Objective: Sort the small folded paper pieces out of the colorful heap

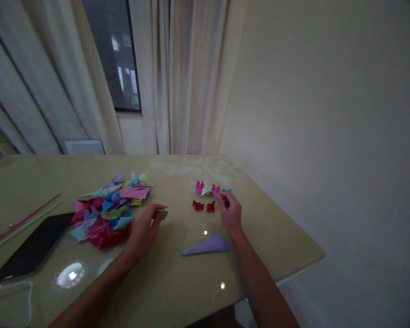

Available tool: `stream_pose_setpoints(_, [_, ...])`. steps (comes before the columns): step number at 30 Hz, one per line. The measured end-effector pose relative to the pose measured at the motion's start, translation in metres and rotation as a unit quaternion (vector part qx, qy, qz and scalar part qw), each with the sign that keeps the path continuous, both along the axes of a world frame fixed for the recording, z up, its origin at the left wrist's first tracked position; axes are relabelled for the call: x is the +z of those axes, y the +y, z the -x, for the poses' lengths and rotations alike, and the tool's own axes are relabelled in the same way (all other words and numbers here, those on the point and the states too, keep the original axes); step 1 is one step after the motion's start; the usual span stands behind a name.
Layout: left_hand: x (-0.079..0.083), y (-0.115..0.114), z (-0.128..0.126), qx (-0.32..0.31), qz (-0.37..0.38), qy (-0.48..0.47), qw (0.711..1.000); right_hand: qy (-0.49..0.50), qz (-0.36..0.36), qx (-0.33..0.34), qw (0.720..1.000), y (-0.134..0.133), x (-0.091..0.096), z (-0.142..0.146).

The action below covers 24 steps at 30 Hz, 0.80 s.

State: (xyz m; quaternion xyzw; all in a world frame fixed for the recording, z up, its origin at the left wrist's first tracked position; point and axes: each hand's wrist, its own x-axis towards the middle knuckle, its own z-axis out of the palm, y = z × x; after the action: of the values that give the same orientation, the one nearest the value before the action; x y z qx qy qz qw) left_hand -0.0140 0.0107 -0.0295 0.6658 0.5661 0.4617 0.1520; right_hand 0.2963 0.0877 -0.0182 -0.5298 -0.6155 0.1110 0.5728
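My left hand (146,230) is over the table, to the right of a heap of folded coloured papers (114,213). Its fingers pinch something small and pale that I cannot make out. Farther right, my right hand (231,213) has its fingers drawn together beside a small group of folded papers; whatever they grip is hidden. In that group are two red folded pieces (198,206), a magenta piece (200,187), a pale green piece (207,190) and a blue piece (227,190) partly behind the hand. Between my forearms lies a pointed purple folded paper (208,244).
A dark tablet-like slab (34,246) lies at the left, beside a pink stick (23,221) and a pale green stick (27,225). A white cable (30,300) curves at the lower left. The glossy table (280,237) meets the wall along its right side; curtains (191,82) hang behind.
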Motion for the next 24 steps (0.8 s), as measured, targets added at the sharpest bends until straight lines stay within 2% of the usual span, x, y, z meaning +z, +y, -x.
stream_pose_setpoints(2, [0.002, -0.005, -0.007, -0.026, 0.037, -0.060, 0.997, 0.007, 0.007, 0.116, 0.993, -0.011, 0.003, 0.021])
stream_pose_setpoints(5, [0.006, -0.014, -0.020, -0.075, 0.061, -0.107, 0.990, 0.006, 0.077, 0.293, 0.953, -0.026, 0.003, 0.052])
stream_pose_setpoints(7, [0.006, -0.019, -0.027, -0.106, 0.066, -0.123, 0.985, 0.002, 0.107, 0.370, 0.923, -0.033, 0.001, 0.066])
stream_pose_setpoints(9, [0.004, -0.021, -0.032, -0.120, 0.077, -0.130, 0.981, -0.004, 0.115, 0.409, 0.905, -0.037, -0.001, 0.074])
stream_pose_setpoints(12, [-0.002, -0.020, -0.033, -0.128, 0.090, -0.131, 0.979, -0.015, 0.106, 0.411, 0.905, -0.038, 0.000, 0.073])
stream_pose_setpoints(16, [-0.006, -0.012, -0.024, -0.120, 0.086, -0.066, 0.987, -0.025, 0.077, 0.363, 0.928, -0.033, 0.004, 0.061])
stream_pose_setpoints(19, [-0.002, -0.007, -0.004, -0.025, 0.026, 0.119, 0.992, -0.038, 0.068, 0.317, 0.945, -0.026, 0.002, 0.052])
stream_pose_setpoints(20, [0.000, -0.006, 0.005, 0.024, 0.004, 0.196, 0.980, -0.045, 0.071, 0.310, 0.947, -0.023, 0.000, 0.049])
stream_pose_setpoints(22, [0.002, -0.004, 0.023, 0.124, -0.013, 0.322, 0.939, -0.060, 0.079, 0.307, 0.947, -0.019, -0.003, 0.044])
stream_pose_setpoints(24, [0.002, -0.002, 0.039, 0.190, -0.001, 0.389, 0.901, -0.085, 0.080, 0.303, 0.946, -0.016, -0.006, 0.041])
